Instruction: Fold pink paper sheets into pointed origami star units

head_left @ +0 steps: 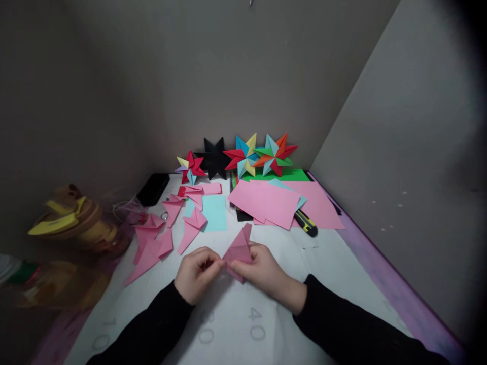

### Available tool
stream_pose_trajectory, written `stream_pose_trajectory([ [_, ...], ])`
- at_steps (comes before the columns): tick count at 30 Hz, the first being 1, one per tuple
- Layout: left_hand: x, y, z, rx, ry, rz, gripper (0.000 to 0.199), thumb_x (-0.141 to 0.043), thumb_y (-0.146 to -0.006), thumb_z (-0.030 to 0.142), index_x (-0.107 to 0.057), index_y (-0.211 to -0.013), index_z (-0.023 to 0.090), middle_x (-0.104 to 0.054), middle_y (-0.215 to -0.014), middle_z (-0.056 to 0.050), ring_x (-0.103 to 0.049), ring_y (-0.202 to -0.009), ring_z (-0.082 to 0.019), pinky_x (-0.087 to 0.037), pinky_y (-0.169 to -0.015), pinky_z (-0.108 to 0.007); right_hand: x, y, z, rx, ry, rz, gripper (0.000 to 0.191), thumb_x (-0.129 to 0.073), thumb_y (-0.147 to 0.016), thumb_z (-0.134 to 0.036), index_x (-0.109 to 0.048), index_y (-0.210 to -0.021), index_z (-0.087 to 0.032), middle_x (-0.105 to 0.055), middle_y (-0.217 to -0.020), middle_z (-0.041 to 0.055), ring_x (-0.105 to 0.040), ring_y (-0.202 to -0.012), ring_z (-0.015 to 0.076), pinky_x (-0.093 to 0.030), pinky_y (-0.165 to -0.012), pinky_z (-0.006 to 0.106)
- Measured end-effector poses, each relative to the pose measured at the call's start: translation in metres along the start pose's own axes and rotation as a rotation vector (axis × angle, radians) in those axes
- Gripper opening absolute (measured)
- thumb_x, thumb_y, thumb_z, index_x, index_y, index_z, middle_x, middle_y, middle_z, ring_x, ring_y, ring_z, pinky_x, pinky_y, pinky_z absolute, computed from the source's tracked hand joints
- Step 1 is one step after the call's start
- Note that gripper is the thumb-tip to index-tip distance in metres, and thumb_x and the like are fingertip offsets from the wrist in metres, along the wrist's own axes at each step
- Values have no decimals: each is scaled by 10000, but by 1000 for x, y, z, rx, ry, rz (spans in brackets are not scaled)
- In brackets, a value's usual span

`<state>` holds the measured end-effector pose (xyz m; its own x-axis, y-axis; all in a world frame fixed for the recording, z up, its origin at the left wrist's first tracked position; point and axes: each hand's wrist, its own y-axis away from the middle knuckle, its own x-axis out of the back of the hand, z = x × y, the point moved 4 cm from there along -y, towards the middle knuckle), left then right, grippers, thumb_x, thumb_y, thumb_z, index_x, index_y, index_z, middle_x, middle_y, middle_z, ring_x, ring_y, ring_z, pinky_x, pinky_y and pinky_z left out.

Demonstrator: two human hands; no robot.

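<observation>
Between my two hands is a pink folded paper piece, held above the white table surface with its point toward the wall. My left hand pinches its left corner between thumb and index finger. On the other side, my right hand grips the piece, thumb on top and fingers behind. Several similar pink folded pieces lie to the left, and one pink folded piece rests just beyond my left hand, partly over a light blue sheet.
Pink sheets are stacked at the back right with a yellow-and-black utility knife against them. Colourful paper stars and a black star lean on the wall. A black phone and a brown figure-like container stand left.
</observation>
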<state>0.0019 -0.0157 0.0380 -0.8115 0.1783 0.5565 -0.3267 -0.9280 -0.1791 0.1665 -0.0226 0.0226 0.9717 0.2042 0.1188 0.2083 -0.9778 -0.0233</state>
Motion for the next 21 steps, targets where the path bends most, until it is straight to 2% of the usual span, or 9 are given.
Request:
stream_pose_trajectory([
  [5,1,-2,5,-38,8,-56,245,-507,-858,276,-569,-652,158,-559,-646,-17,-509,-600,-130,-387,-568,-237,2,-2,8,-74,-27,-10,102,-632,-688,-205,-575,-625,-150,-545,-621,-16,-475,-555,102,-369,-501,214],
  [10,0,-2,5,-25,29,-44,242,-490,-856,272,-546,-649,163,-548,-647,-14,-504,-600,-131,-389,-572,-241,2,-2,10,-112,-72,-36,110,-654,-687,-227,-599,-653,-139,-561,-612,-11,-475,-552,105,-375,-517,227],
  [14,-2,-1,-2,57,79,44,231,-547,-815,309,-567,-642,157,-558,-636,-15,-494,-573,-128,-388,-546,-236,0,-2,11,-146,-123,-15,138,-679,-679,-256,-624,-683,-129,-591,-626,2,-497,-559,114,-392,-529,236],
  [21,-16,4,-1,167,158,18,283,-574,-789,363,-607,-614,142,-547,-589,-15,-467,-541,-119,-373,-520,-228,0,-2,5,-132,-259,-10,214,-720,-681,-328,-670,-715,-123,-647,-677,32,-562,-591,141,-436,-573,265],
])
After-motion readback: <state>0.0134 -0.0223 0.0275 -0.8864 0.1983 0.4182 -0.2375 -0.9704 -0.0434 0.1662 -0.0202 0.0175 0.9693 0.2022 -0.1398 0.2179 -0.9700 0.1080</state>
